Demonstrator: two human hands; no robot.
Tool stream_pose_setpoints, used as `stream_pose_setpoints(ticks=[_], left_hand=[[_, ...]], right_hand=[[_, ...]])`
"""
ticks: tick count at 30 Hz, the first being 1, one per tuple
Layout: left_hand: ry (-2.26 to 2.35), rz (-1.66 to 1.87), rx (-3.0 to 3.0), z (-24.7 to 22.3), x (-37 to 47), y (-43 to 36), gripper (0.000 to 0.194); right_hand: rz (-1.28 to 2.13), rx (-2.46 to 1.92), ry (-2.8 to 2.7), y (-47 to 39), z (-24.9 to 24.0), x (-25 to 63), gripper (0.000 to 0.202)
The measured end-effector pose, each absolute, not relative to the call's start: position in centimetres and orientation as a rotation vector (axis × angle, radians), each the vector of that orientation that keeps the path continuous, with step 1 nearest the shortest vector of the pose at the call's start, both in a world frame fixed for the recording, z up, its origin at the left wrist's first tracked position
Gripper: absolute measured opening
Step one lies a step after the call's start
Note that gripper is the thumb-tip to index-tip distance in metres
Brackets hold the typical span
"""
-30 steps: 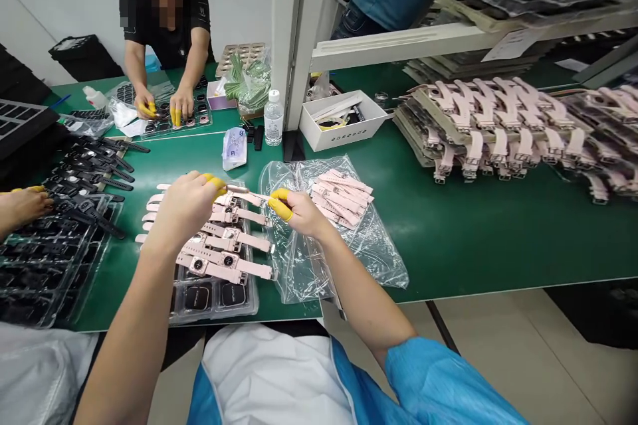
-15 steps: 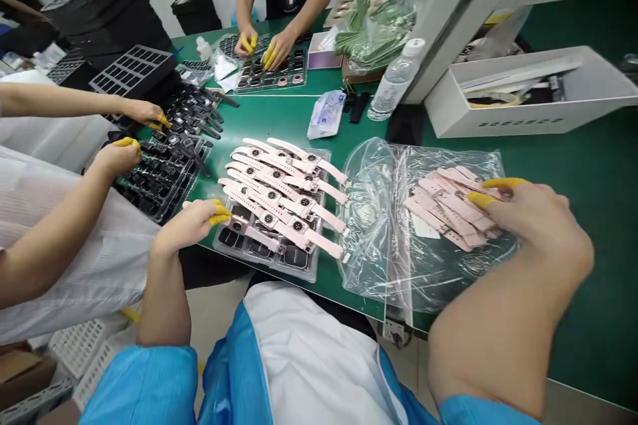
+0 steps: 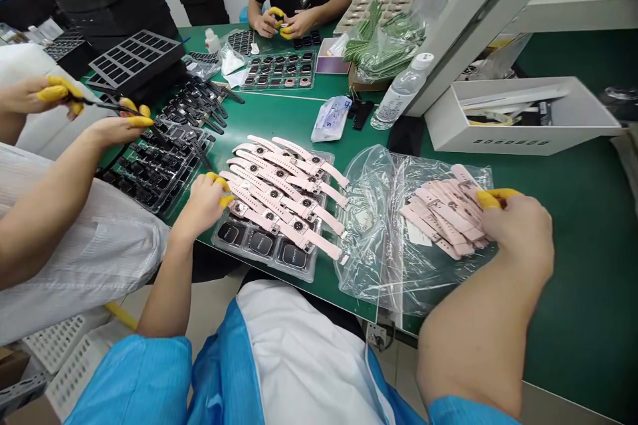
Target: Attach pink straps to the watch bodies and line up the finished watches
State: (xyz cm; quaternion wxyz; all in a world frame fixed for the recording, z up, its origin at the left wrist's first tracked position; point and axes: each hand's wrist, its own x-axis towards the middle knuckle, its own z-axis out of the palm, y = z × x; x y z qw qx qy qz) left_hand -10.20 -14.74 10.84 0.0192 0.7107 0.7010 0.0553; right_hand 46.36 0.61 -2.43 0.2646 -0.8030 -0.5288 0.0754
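Note:
My left hand (image 3: 207, 202), with yellow finger covers, is closed at the left edge of the pink-strapped watches (image 3: 279, 196), touching the nearest one. Those watches lie in slanted rows over a clear tray (image 3: 264, 252), whose front pockets hold black square watch faces. On the right, my right hand (image 3: 513, 219) pinches a pink strap (image 3: 466, 178) at the edge of a pile of pink straps (image 3: 441, 216). The pile rests on a clear plastic bag (image 3: 369, 232) on the green table.
Black watches in a tray (image 3: 159, 166) are at left, beside a co-worker's hands. Another person works across the table (image 3: 274, 113). A bottle (image 3: 403, 91), white packet (image 3: 331, 118), white box (image 3: 523, 136) and green straps (image 3: 383, 46) stand further back.
My left hand has moved up slightly, and the nearest pink-strapped watch now lies against the others, exposing the front tray pockets. My right hand has shifted left and lifts a strap. The co-workers' hands moved.

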Motion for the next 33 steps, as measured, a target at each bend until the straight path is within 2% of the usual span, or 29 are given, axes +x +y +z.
stream_pose_setpoints(ticks=[2,5,12,19,23,27,29,33], left_hand=[[2.072,0.262,2.293,11.1,-7.3,-16.6,0.010],[1.669,0.196,2.483,11.1,-1.9,-19.4,0.019],[1.604,-0.277,2.711,9.7,5.2,-20.8,0.018],[1.493,-0.449,2.700,10.4,4.8,-19.4,0.016],[1.326,-0.184,2.599,13.7,3.0,-17.2,0.015],[1.492,0.253,2.307,16.0,3.5,-11.9,0.014],[1.493,0.427,2.194,15.0,4.8,-8.4,0.020],[1.293,0.663,2.175,9.8,6.9,-3.2,0.034]], right_hand=[[0.285,-2.127,-1.308,0.3,-1.2,45.1,0.005],[0.453,-1.838,-1.121,0.2,0.8,42.2,0.008],[0.889,-1.412,-1.122,-0.5,3.3,35.4,0.039],[0.853,-1.200,-1.154,-1.6,3.9,34.0,0.046],[1.148,-0.968,-1.080,-2.7,4.8,31.8,0.039],[1.464,-0.858,-1.064,-4.3,5.2,28.3,0.038],[1.600,-0.835,-1.065,-4.8,5.0,26.9,0.039],[1.755,-0.773,-1.064,-5.4,4.3,25.5,0.038]])
